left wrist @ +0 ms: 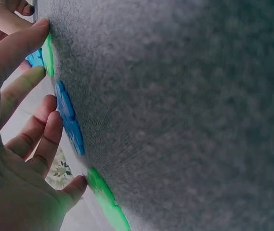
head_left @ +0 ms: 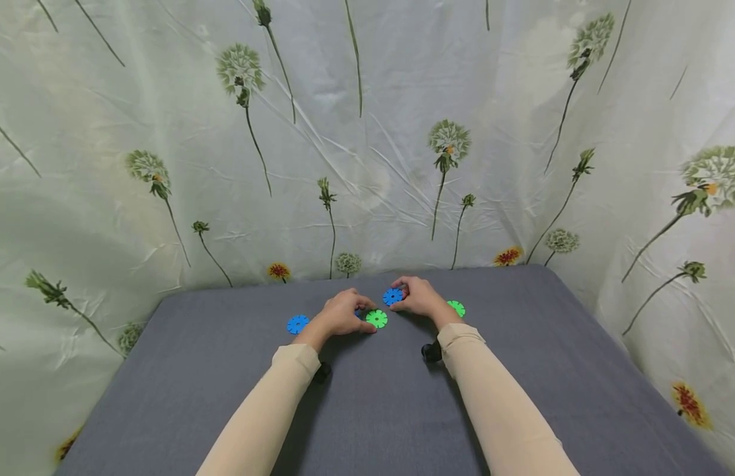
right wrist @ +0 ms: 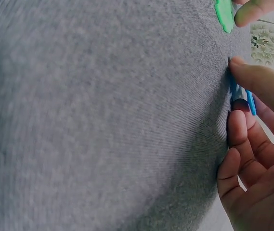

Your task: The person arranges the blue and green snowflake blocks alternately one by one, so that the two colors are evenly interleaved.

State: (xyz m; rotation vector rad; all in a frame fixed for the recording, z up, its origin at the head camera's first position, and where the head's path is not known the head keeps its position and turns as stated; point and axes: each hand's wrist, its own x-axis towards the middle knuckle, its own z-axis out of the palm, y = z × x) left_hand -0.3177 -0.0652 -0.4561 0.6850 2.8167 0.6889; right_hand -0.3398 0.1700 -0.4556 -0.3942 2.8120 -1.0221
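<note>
My left hand [head_left: 342, 313] reaches over the cloth, thumb and index finger at opposite edges of a green notched building disc [head_left: 376, 318]. In the left wrist view this green disc [left wrist: 49, 55] stands between those two fingertips. Under the same hand lies a blue disc [left wrist: 69, 118], mostly covered in the head view. The right hand [head_left: 420, 297] pinches another blue notched disc [head_left: 393, 296] by its edges, slightly farther back. From the right wrist, the blue disc [right wrist: 232, 85] shows edge-on beside the thumb, its other fingers curled below.
A blue disc [head_left: 297, 324] lies left of the left wrist. A green disc [head_left: 456, 308] rests just behind the right wrist. Another green disc [left wrist: 109, 199] appears low in the left wrist view. Grey cloth [head_left: 379, 410] covers the table; a flowered curtain [head_left: 379, 165] hangs behind.
</note>
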